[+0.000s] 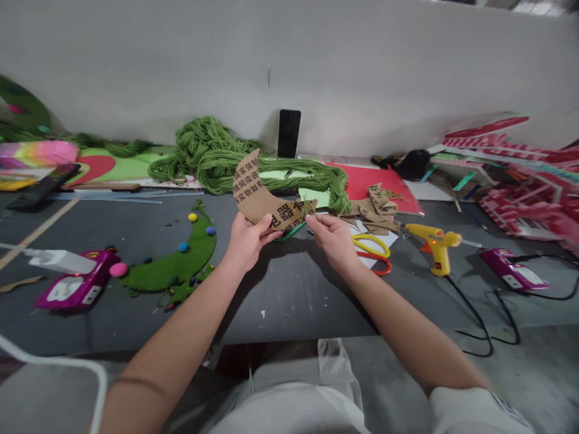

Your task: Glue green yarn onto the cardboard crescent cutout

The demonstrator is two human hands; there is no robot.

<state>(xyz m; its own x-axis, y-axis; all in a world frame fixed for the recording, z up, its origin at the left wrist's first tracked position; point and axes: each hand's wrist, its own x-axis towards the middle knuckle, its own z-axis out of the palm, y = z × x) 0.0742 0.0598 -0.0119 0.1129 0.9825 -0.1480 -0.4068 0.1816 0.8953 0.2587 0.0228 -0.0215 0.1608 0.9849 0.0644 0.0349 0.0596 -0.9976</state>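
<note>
My left hand [251, 236] grips a crescent-shaped piece of brown cardboard [257, 194] printed with black characters, thumb on its face. At the crescent's right tip sits a small bit of green yarn [307, 208]. My right hand [332, 235] is closed in a pinch at that tip, on what looks like the yarn; the fingertips partly hide it. Just right of this hand lie scissors with yellow and red handles [373, 247]. Behind the cardboard rests a large heap of green yarn [212, 154]. On the left is a green crescent [181, 262] decorated with coloured pompoms.
A yellow glue gun [434, 241] lies right, its black cord trailing over the table edge. Purple power sockets [513, 268] stand at both sides. Cardboard scraps [377, 211] and a red sheet [384, 187] are behind. A phone [289, 134] leans on the wall.
</note>
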